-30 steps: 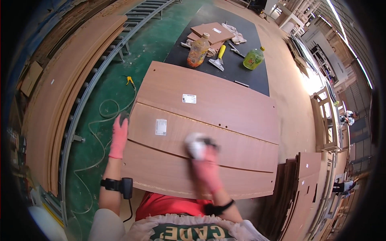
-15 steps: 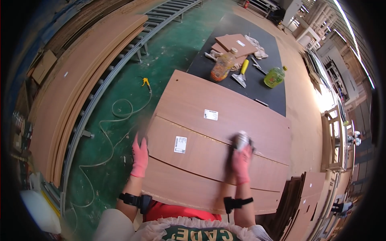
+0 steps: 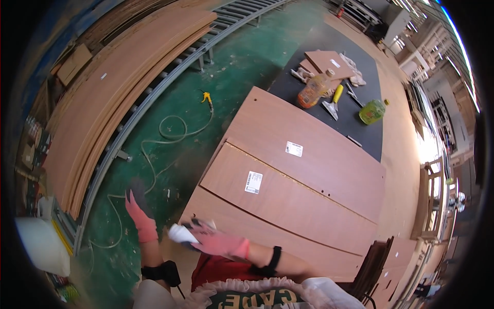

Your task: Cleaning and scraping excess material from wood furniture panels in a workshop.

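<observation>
Several flat brown wooden panels lie side by side in front of me; the middle panel (image 3: 293,190) and the far panel (image 3: 329,159) each bear a white label. My right hand (image 3: 221,242), in a pink glove with dark fingers, reaches across to the near-left corner of the near panel (image 3: 278,237). Its fingers close round a bunched white cloth (image 3: 182,234) at the panel's edge. To the left of the panels, my left hand (image 3: 140,216), gloved alike, hangs above the green floor. It is open and holds nothing, with the fingers stretched out.
On the dark tabletop (image 3: 293,77) beyond are a yellow-handled scraper (image 3: 334,103), an orange bottle (image 3: 314,91), a green bottle (image 3: 373,112) and small boards (image 3: 325,63). A yellow air gun (image 3: 206,98) with its hose lies on the floor, beside a roller conveyor (image 3: 170,77) bearing long panels (image 3: 123,87).
My right hand has swept the cloth from the right part of the panels to the near-left corner. My left hand has left the panels' left edge and moved outward. The view has shifted leftward.
</observation>
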A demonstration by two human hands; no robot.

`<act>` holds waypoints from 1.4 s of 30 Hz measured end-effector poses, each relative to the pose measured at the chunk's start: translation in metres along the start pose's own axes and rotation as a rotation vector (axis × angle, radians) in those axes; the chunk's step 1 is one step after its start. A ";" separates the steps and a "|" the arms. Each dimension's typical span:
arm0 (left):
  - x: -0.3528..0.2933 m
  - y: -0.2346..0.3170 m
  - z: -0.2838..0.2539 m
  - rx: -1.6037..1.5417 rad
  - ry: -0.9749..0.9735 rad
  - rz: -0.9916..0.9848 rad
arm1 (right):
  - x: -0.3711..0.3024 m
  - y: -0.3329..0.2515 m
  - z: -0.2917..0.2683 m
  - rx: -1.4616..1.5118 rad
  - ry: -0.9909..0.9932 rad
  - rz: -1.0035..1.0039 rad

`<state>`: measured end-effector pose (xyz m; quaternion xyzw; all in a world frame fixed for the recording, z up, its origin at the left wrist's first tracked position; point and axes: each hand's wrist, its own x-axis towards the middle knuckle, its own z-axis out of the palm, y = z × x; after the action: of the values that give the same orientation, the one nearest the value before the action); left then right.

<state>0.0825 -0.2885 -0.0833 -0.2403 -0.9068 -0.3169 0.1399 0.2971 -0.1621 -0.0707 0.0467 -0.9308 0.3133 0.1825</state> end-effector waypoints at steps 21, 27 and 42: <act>0.022 0.197 0.185 0.016 -0.435 0.366 | -0.300 0.069 -0.233 -0.753 0.843 1.207; 0.024 0.199 0.187 0.104 -0.458 0.250 | -0.496 0.065 -0.286 -0.788 0.784 1.974; -0.001 0.204 0.181 0.498 -0.401 0.291 | -0.402 0.085 -0.299 -0.861 0.310 1.540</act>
<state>0.1724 -0.0331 -0.1174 -0.3830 -0.9220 -0.0090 0.0569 0.7466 0.0741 -0.0468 -0.7063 -0.7059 -0.0246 0.0472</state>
